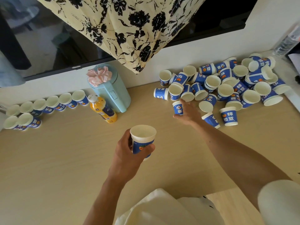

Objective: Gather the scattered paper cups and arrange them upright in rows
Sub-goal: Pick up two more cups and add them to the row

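Note:
Blue-and-white paper cups lie in a scattered pile [227,85] at the back right of the wooden table [65,159]. My left hand [129,153] grips one upright cup [142,140] above the middle of the table. My right hand [188,112] reaches to the near edge of the pile and closes round a small cup [177,108]. At the far left, upright cups stand in a back row [48,103] along the wall, with a shorter row [22,121] in front of it.
A pale blue kettle [110,91] with a pink scrunchie on its lid stands at the back centre, an orange drink bottle [103,109] leaning in front of it. A TV [48,38] and a floral cloth [126,30] hang behind. A clear bottle [287,41] stands far right.

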Demonstrator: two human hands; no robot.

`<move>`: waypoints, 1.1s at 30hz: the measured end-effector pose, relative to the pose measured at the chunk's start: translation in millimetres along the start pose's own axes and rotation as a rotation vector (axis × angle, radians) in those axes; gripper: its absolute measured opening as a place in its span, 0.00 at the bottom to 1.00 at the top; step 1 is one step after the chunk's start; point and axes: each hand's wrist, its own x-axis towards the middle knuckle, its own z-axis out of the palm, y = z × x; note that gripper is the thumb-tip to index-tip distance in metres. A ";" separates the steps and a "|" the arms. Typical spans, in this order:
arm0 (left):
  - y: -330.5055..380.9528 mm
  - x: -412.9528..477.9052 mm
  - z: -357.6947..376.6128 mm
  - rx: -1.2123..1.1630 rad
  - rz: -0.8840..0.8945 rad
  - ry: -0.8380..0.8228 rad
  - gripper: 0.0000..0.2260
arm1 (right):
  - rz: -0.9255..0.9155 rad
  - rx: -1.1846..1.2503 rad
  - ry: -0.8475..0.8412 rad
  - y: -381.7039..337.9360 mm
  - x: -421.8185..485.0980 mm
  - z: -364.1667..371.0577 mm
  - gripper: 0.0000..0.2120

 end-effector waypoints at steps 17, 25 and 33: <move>-41.0 -13.2 -31.8 -0.098 -0.069 0.195 0.23 | -0.084 0.734 0.016 -66.3 -82.9 30.3 0.39; -65.6 -25.5 -84.3 -0.160 -0.097 0.350 0.28 | -0.240 1.066 -0.114 -147.3 -137.8 22.3 0.30; -105.8 -45.9 -166.6 -0.210 -0.143 0.528 0.29 | -0.350 0.991 -0.274 -251.6 -154.6 59.1 0.30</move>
